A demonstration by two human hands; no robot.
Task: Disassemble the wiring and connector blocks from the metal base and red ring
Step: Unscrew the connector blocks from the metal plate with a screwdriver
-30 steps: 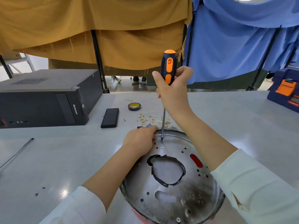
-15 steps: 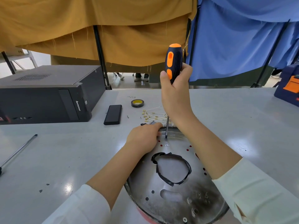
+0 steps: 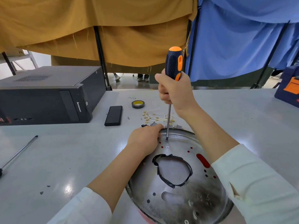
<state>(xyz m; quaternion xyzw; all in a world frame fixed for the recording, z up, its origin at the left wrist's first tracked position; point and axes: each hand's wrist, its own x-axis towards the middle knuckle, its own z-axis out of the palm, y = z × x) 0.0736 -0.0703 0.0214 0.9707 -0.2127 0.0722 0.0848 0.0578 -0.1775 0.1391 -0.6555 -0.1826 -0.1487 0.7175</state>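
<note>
A round metal base (image 3: 181, 196) lies on the grey table, with a black taped loop around its centre hole and a red ring (image 3: 145, 216) showing under its near edge. My right hand (image 3: 175, 92) grips an upright black and orange screwdriver (image 3: 174, 65), whose tip stands on the base near its far rim. My left hand (image 3: 144, 139) rests on the far left rim of the base, fingers bent over the edge. Loose white wires with brass terminals (image 3: 155, 117) lie on the table behind the base.
A black computer case (image 3: 47, 96) stands at the left. A black flat box (image 3: 113, 115) and a roll of black tape (image 3: 138, 104) lie behind the base. A thin metal rod (image 3: 19, 152) lies at the left; a blue and orange toolbox (image 3: 289, 89) sits far right.
The view has shifted slightly, and the screwdriver stays upright on the base. My right hand has turned a little on the handle. My left hand keeps its place on the rim.
</note>
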